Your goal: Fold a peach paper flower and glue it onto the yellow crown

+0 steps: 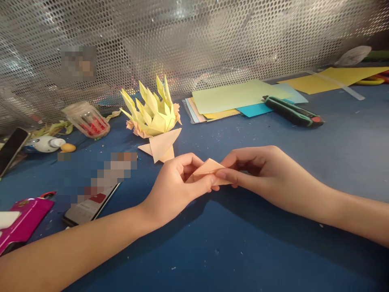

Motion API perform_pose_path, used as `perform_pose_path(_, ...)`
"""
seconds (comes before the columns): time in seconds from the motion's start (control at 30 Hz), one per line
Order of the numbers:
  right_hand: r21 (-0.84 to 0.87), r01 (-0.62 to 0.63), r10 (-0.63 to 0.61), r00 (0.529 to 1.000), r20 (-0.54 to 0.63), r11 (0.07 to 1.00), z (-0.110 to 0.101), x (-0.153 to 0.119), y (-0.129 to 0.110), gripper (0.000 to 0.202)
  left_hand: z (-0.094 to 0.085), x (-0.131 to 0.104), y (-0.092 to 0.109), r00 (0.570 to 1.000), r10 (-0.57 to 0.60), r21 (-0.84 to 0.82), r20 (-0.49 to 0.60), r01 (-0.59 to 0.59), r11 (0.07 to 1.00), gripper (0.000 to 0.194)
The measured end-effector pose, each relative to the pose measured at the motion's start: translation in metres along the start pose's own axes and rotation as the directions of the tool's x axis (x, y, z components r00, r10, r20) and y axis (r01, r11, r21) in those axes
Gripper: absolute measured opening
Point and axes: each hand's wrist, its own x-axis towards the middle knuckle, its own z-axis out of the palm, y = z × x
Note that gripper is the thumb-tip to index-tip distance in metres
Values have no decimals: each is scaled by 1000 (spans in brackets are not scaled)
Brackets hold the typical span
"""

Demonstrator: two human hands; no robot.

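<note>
A small folded peach paper piece (pixel 209 170) is held between both hands just above the blue table (pixel 231 243). My left hand (pixel 176 186) pinches its left end with thumb and fingers. My right hand (pixel 258 166) pinches its right end. Behind them a larger folded peach triangle (pixel 162 148) lies on the table in front of a spiky yellow origami cluster (pixel 153 111).
A stack of coloured paper sheets (pixel 234 97) and a green utility knife (pixel 293 111) lie at the back right. Yellow sheets and a clear ruler (pixel 337 83) are far right. On the left lie a plastic cup (pixel 86 119), a glue bottle (pixel 45 144), phones (pixel 12 148) and a pink card (pixel 26 219). A perforated metal screen (pixel 194 40) closes the back.
</note>
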Motion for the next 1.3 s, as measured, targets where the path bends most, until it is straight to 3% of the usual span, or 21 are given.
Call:
perform_pose_path(0.3, 38, 30, -30, 999, 19, 999, -1, 1, 3, 26, 3, 1, 4, 999, -41, -69, -24, 39, 997, 17)
perform_pose_path(0.63, -87, 103, -109, 992, -65, 991, 2, -4, 3, 32, 3, -2, 6, 1000, -25, -105, 16, 27, 994, 22)
perform_pose_path(0.83, -98, 156, -160, 986, -37, 983, 0, 0, 5, 20, 1, -1, 1, 1000, 15, -66, 2, -15, 998, 27)
perform_pose_path(0.93, -215, 312, -347, 926, -151, 926, -3, 1, 9, 9, -1, 1, -2, 998, 56, -122, -8, -57, 991, 36)
perform_pose_path(1.07, -363, 452, -550, 801, -238, 815, -7, 1, 14, 17, -4, 2, -2, 997, 71, -178, -18, -74, 981, 40)
perform_pose_path(1.2, -416, 503, -610, 772, -178, 758, -7, 0, 14, 22, -3, 3, -2, 1000, 15, -77, 14, -13, 997, 30)
perform_pose_path(1.3, -429, 501, -614, 770, -174, 751, -5, 0, 11, 26, -2, 3, -2, 999, 52, -60, -5, -53, 997, 20)
